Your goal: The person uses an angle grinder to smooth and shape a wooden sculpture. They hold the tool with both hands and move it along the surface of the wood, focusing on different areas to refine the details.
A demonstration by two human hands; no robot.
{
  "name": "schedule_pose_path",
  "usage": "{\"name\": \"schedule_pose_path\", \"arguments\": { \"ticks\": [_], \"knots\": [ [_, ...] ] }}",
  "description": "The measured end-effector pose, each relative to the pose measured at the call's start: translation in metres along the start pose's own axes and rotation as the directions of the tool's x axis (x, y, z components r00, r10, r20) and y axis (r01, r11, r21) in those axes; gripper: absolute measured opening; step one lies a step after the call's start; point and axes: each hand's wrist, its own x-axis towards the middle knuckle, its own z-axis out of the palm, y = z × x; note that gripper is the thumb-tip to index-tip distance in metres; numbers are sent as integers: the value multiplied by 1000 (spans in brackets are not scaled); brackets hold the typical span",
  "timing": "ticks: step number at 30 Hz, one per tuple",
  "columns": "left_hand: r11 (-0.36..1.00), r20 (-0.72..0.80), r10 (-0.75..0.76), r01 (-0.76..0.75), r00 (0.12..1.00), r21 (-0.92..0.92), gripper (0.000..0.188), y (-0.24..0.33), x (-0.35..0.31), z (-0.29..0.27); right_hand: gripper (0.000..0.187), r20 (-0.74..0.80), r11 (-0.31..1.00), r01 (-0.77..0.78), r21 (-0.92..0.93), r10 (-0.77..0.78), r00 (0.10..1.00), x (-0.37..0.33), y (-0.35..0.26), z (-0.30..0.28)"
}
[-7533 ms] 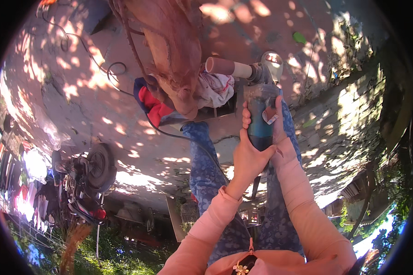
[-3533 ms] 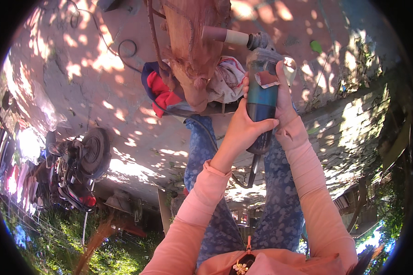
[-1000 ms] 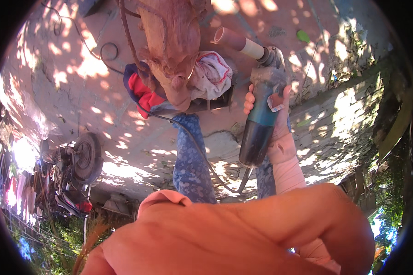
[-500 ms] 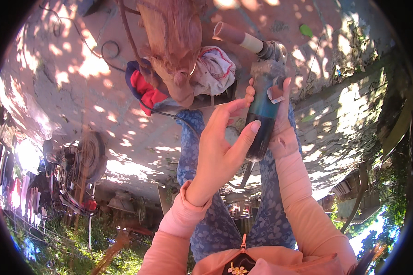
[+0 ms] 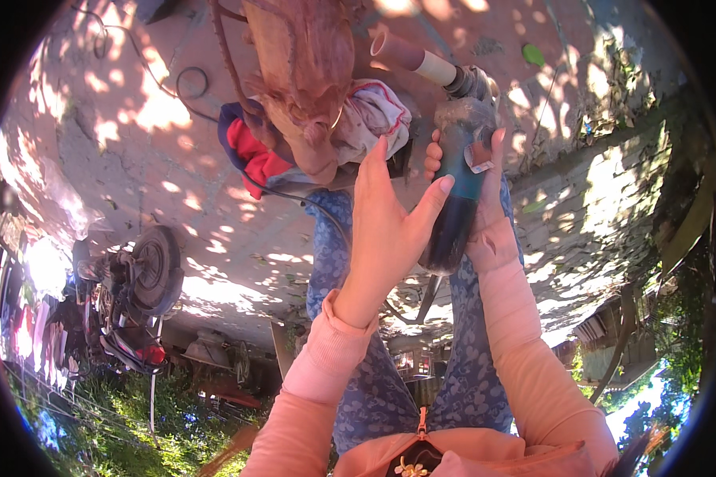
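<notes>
Fingers (image 5: 433,153) of the right hand (image 5: 489,195) curl around the cylindrical teal-and-black power tool (image 5: 458,189), headed by a hollow brownish tube (image 5: 402,57), aslant just right of gnarled reddish-brown wood (image 5: 304,67) and crumpled pale cloth (image 5: 376,118). The left hand (image 5: 383,226) is released, fingers spread, its thumb (image 5: 431,203) overlapping the tool; whether they touch, I cannot tell.

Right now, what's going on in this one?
A person's right hand grips a teal-and-black power tool, its cylindrical attachment apart from the large piece of wood. The left hand is open beside the tool; whether its thumb touches the tool is hard to tell. A red cloth and a pale cloth lie by the wood's near end.
</notes>
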Motion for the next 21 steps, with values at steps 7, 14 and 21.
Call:
{"name": "schedule_pose_path", "arguments": {
  "ticks": [7, 14, 21],
  "knots": [
    [928, 334, -310, 359, 890, -96, 115, -5, 3, 29, 85, -3, 998, -37, 41, 37, 999, 21, 7, 1],
    [894, 229, -393, 428, 891, -134, 102, -14, 23, 37, 83, 72, 989, -144, 8, 144, 987, 51, 2, -3],
    [914, 156, -395, 404, 905, -29, 98, -18, 46, 33, 83, 37, 984, -179, -16, 180, 983, 78, 1, -1]
  ]
}}
